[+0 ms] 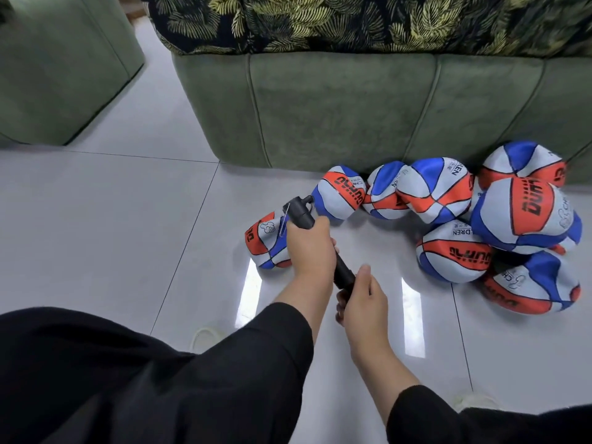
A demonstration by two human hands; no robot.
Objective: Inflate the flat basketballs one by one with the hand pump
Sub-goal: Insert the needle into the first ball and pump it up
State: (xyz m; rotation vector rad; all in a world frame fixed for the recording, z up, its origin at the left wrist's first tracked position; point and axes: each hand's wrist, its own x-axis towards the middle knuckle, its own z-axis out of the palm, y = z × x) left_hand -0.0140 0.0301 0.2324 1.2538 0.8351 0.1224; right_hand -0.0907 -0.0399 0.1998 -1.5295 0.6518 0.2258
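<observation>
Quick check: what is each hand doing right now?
Left hand: grips the black hand pump round its barrel.
Right hand: curled round the pump's lower end.

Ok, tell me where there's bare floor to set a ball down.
Bare tile floor lies left of the lone flat ball, running to the green sofa. Another patch lies in front of the hands, near the light reflection. The ball pile crowds the right side against the sofa.

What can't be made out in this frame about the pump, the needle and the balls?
Head view only:
- Pump: its middle is covered by the left hand; its handle end by the right hand.
- Needle: too thin to tell whether it enters the nearest ball.
- Ball pile: overlapping, full count unclear.
</observation>
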